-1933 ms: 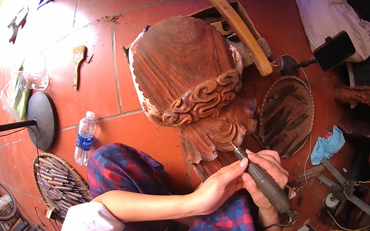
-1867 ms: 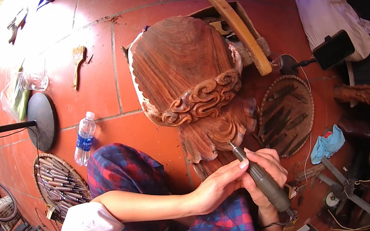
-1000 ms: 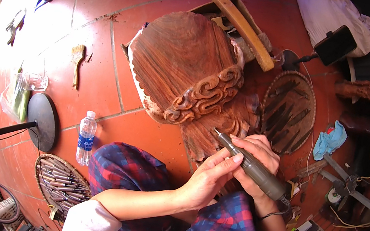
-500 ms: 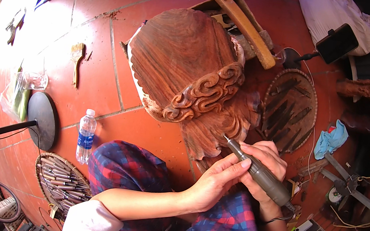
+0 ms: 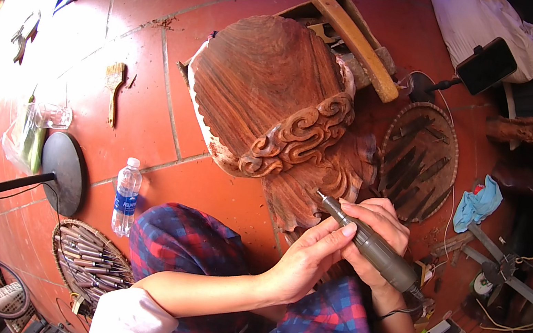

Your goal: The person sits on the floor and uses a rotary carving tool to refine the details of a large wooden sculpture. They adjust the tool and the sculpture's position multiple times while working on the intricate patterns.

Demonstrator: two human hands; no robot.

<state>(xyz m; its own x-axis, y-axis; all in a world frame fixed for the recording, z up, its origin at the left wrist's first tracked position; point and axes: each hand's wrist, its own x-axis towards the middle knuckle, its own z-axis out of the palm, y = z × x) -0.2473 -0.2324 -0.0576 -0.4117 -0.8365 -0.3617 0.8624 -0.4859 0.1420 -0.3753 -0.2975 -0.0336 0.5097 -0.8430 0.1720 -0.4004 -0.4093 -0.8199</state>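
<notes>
A dark grey rotary tool handpiece [image 5: 383, 256] lies slantwise across my hands, its narrow tip pointing up and left. My right hand [image 5: 379, 227] wraps round its body from the far side. With thumb and fingers, my left hand [image 5: 310, 253] grips it near the front. Just beyond the tip is a brown wooden carving [image 5: 259, 82], with a smooth, grained top and a band of scrollwork [image 5: 299, 133]. A lower carved part [image 5: 323, 182] spreads out toward me. Whether the tip touches the wood I cannot tell. A cord leaves the handpiece's rear end.
A water bottle [image 5: 126, 197], a basket of several carving tools [image 5: 92, 257] and a paintbrush [image 5: 113, 90] are on the left. Rightward are a round tray [image 5: 451, 143] with dark strips, a blue cloth [image 5: 479, 204] and a phone on a stand [image 5: 488, 66]. A wooden-handled box stands behind the carving.
The handpiece has shifted slightly up and left, with both hands still round it. The rest of the scene has moved only slightly in view.
</notes>
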